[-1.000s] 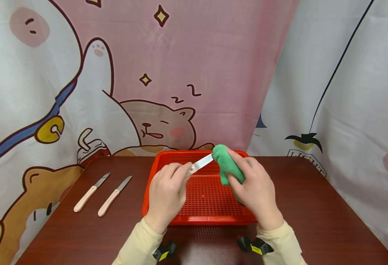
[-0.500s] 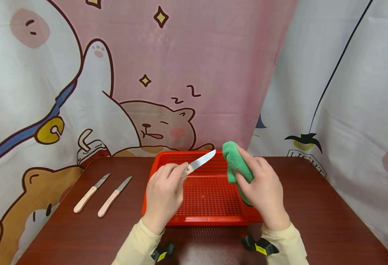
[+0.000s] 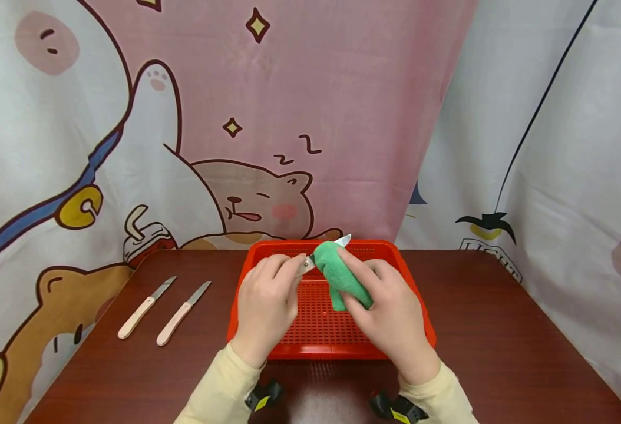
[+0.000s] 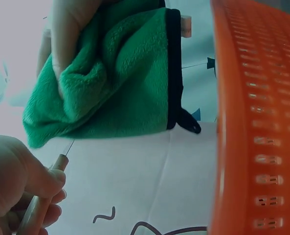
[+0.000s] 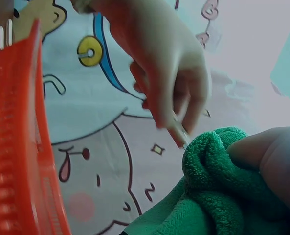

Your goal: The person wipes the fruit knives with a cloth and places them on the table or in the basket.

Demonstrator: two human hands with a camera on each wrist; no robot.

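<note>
Compared with half a second ago, we see the green plush cloth shifted left over the silver blade of a pale-handled knife, tip poking out. Our right hand pinches the cloth; our left hand pinches the knife's handle, both above the red perforated plastic basket. Left of it, two similar knives lie on the brown table.

fuzzy cloth, shiny metal blade, plastic basket, glossy tabletop
</note>
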